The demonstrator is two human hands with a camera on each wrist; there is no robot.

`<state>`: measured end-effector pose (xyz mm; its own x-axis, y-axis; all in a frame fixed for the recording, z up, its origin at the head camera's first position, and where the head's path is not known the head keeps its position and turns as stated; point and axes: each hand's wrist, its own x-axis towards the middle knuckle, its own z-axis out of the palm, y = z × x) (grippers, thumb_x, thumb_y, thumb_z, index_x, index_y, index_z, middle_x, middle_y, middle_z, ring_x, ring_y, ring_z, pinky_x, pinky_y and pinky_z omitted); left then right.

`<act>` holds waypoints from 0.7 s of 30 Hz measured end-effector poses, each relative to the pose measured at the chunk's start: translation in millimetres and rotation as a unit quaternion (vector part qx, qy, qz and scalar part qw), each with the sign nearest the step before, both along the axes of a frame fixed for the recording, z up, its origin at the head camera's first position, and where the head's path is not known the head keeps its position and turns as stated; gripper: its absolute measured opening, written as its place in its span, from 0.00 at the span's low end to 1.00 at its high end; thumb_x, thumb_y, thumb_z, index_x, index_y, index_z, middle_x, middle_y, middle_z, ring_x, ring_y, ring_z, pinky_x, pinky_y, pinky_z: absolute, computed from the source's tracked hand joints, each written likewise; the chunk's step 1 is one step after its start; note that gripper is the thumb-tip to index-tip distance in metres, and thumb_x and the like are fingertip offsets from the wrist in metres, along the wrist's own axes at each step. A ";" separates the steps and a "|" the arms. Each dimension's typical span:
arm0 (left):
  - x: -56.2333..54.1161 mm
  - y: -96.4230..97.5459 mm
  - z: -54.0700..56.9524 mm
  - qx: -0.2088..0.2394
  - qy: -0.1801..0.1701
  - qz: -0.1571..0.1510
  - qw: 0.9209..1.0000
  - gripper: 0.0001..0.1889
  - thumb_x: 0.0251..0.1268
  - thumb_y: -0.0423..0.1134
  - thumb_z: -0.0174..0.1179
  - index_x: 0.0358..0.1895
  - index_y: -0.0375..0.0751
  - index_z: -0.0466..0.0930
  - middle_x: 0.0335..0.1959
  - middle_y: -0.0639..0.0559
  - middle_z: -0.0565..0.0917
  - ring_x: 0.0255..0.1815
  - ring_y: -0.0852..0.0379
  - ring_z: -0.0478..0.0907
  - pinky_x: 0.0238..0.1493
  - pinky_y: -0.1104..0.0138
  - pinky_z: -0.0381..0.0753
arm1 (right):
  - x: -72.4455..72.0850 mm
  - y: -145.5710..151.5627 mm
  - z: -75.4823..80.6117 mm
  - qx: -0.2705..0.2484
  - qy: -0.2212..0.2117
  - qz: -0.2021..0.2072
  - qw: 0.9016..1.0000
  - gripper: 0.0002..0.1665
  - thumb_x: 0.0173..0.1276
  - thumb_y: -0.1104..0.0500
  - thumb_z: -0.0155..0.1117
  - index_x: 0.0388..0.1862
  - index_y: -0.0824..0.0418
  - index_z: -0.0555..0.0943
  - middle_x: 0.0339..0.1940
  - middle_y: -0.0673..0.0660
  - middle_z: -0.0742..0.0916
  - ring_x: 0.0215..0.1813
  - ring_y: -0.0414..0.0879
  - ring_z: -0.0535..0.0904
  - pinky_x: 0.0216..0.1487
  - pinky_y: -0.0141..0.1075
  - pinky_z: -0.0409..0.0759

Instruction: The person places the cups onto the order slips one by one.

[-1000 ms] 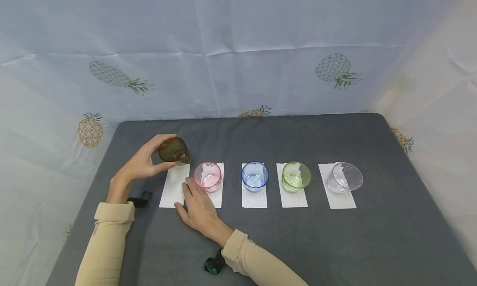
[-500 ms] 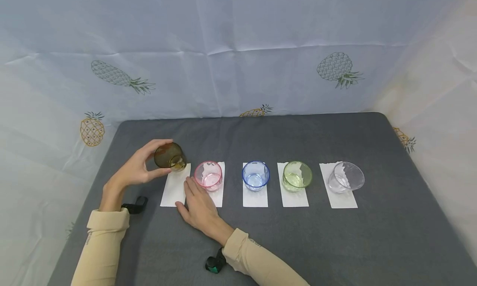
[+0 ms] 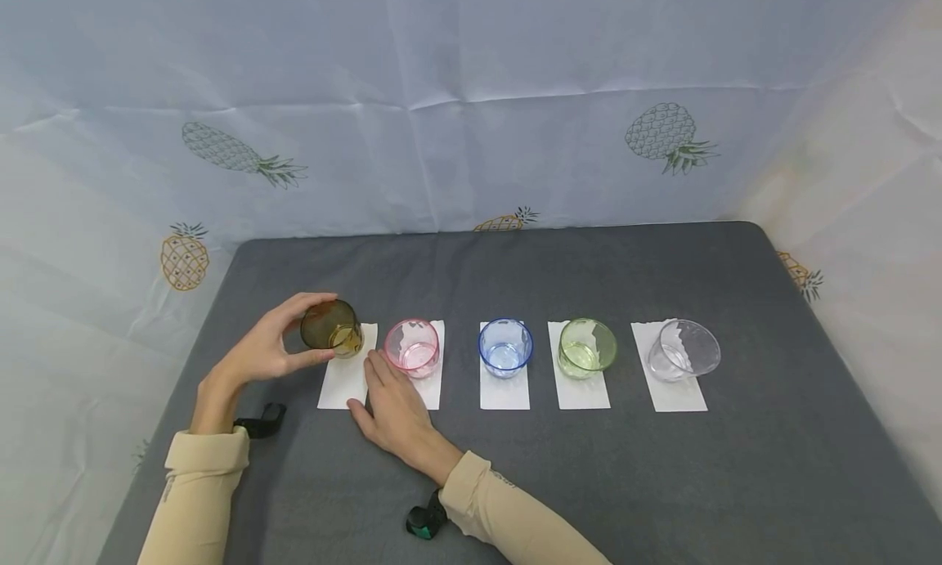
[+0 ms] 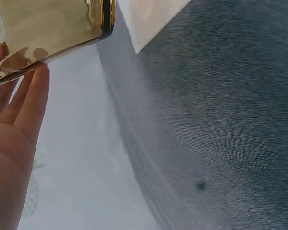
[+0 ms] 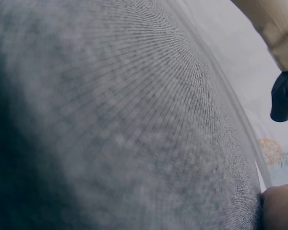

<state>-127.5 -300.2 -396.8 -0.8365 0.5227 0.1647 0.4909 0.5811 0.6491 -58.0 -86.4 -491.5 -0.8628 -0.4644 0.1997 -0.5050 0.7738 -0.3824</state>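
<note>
My left hand (image 3: 261, 346) holds an amber-brown glass (image 3: 327, 326) between thumb and fingers, tilted over the upper part of the leftmost white paper (image 3: 342, 385). Close up in the left wrist view, fingers (image 4: 32, 103) press on the side of the amber glass (image 4: 53, 28). My right hand (image 3: 397, 414) lies with fingers extended, thumb at the lower right of that paper and fingertips beside a pink-rimmed glass (image 3: 414, 352). That glass stands on the second paper (image 3: 430, 393), which the hand partly covers. Only a bit of the right hand (image 5: 281, 211) shows in the right wrist view.
Rightward in the row stand a blue glass (image 3: 504, 352), a green glass (image 3: 585, 352) and a clear glass (image 3: 680, 352), each on white paper. A dark grey cloth (image 3: 736, 483) covers the table. Pineapple-print fabric (image 3: 441, 156) hangs behind and at the sides.
My left hand has brought the amber glass down and slightly left, toward the near side, over the leftmost paper. The glass's tilt has changed, too. My right hand stays in place.
</note>
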 end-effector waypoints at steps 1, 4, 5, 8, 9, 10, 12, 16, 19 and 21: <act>1.5 -0.6 -0.8 -0.003 -0.001 0.002 1.000 0.40 0.54 0.31 0.77 0.73 0.37 0.70 0.64 0.42 0.77 0.58 0.65 0.75 0.58 0.81 0.73 | 0.1 -0.1 -0.2 0.000 0.002 0.000 1.000 0.37 0.77 0.43 0.58 0.73 0.67 0.71 0.75 0.60 0.76 0.78 0.49 0.71 0.77 0.37 0.70; 5.3 -2.3 -3.7 -0.011 -0.004 0.007 1.000 0.40 0.54 0.31 0.77 0.72 0.36 0.70 0.64 0.42 0.78 0.57 0.65 0.74 0.57 0.80 0.74 | 0.5 -0.3 -0.6 0.000 0.006 0.000 1.000 0.37 0.77 0.43 0.58 0.74 0.67 0.71 0.75 0.60 0.76 0.78 0.49 0.72 0.77 0.37 0.71; 6.3 -2.7 -4.7 -0.012 -0.005 0.009 1.000 0.40 0.54 0.32 0.77 0.72 0.36 0.70 0.64 0.42 0.78 0.57 0.66 0.74 0.57 0.80 0.74 | 0.6 -0.3 -0.6 0.001 0.007 0.000 1.000 0.37 0.77 0.43 0.58 0.73 0.67 0.71 0.75 0.60 0.76 0.77 0.49 0.72 0.77 0.37 0.71; 8.6 -3.5 -8.1 -0.012 -0.010 0.013 1.000 0.40 0.53 0.32 0.77 0.71 0.35 0.71 0.64 0.42 0.78 0.59 0.66 0.74 0.58 0.81 0.73 | 0.8 -0.1 -0.6 0.000 0.010 -0.001 1.000 0.37 0.77 0.43 0.58 0.73 0.67 0.71 0.75 0.60 0.76 0.77 0.49 0.72 0.77 0.37 0.71; 9.2 -3.8 -9.3 -0.014 -0.010 0.014 1.000 0.40 0.53 0.33 0.77 0.71 0.35 0.71 0.64 0.42 0.78 0.60 0.67 0.74 0.59 0.81 0.73 | 0.7 -0.1 -0.6 0.000 0.011 -0.001 1.000 0.37 0.77 0.43 0.58 0.73 0.67 0.72 0.75 0.60 0.76 0.77 0.49 0.72 0.77 0.37 0.71; 9.8 -4.0 -10.5 -0.014 -0.011 0.014 1.000 0.40 0.53 0.33 0.78 0.71 0.35 0.71 0.64 0.42 0.78 0.60 0.67 0.74 0.59 0.81 0.73 | 0.7 0.0 -0.5 0.000 0.011 -0.001 1.000 0.37 0.77 0.43 0.57 0.73 0.67 0.72 0.75 0.60 0.76 0.77 0.49 0.72 0.77 0.37 0.71; 10.6 -4.6 -12.9 -0.017 -0.012 0.015 1.000 0.40 0.53 0.34 0.78 0.71 0.36 0.71 0.63 0.42 0.79 0.60 0.69 0.74 0.59 0.81 0.74 | 0.7 0.1 -0.4 0.000 0.010 0.000 1.000 0.37 0.77 0.43 0.57 0.73 0.67 0.71 0.75 0.60 0.76 0.78 0.49 0.72 0.77 0.37 0.71; 11.7 -6.3 -17.5 -0.016 -0.011 0.015 1.000 0.40 0.53 0.34 0.78 0.71 0.35 0.71 0.63 0.43 0.79 0.59 0.67 0.75 0.58 0.78 0.77 | 0.5 0.4 -0.5 -0.001 0.006 0.001 1.000 0.38 0.77 0.43 0.57 0.74 0.68 0.71 0.76 0.60 0.76 0.78 0.49 0.71 0.77 0.37 0.70; 12.2 -7.3 -20.2 -0.007 -0.014 0.016 1.000 0.40 0.52 0.33 0.78 0.71 0.34 0.71 0.62 0.42 0.79 0.58 0.65 0.76 0.58 0.79 0.76 | 0.3 0.6 -0.7 -0.003 0.004 0.003 1.000 0.38 0.77 0.43 0.57 0.74 0.68 0.71 0.76 0.61 0.75 0.78 0.50 0.71 0.77 0.37 0.70; 12.4 -7.7 -21.5 -0.003 -0.016 0.018 1.000 0.40 0.52 0.32 0.78 0.71 0.35 0.71 0.62 0.42 0.79 0.59 0.66 0.76 0.58 0.81 0.75 | 0.2 0.8 -0.6 -0.003 0.005 0.003 1.000 0.38 0.77 0.43 0.57 0.74 0.68 0.71 0.76 0.60 0.75 0.78 0.49 0.70 0.78 0.37 0.69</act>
